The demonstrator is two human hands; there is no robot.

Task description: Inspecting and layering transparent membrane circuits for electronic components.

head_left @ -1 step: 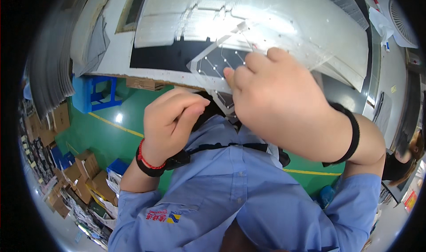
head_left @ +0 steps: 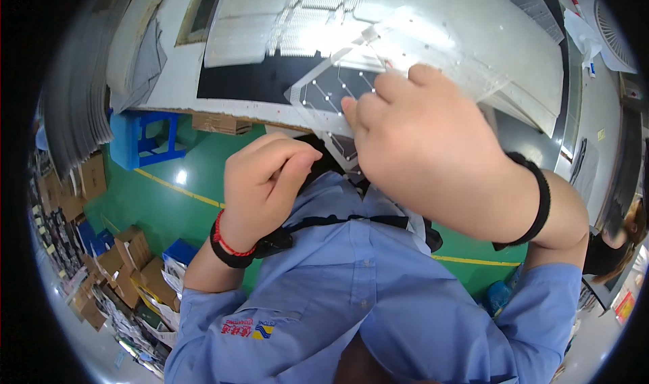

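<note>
My right hand (head_left: pixel 426 144) is closed, its fingers curled down over a clear plastic sheet (head_left: pixel 319 86) printed with pale lines and white dots. What its fingertips grip, if anything, is hidden under the hand. The sheet lies across the table's near edge, and part of it hangs below that edge towards my waist. Left of it, in the air just off the table, my left hand (head_left: pixel 267 181) is closed with thumb and fingers pressed together. Anything between those fingertips is too small or too hidden to make out.
Large shiny translucent sheets (head_left: pixel 263 26) cover the table over a black surface (head_left: pixel 233 83). A blue stool (head_left: pixel 145 140) stands on the green floor, near cardboard boxes (head_left: pixel 132 249). Grey sheets (head_left: pixel 78 80) hang at far left. A fan (head_left: pixel 614 36) and another person (head_left: pixel 608 249) are at right.
The table and clear sheet sit slightly higher in the picture. Both hands keep their closed poses and have barely moved.
</note>
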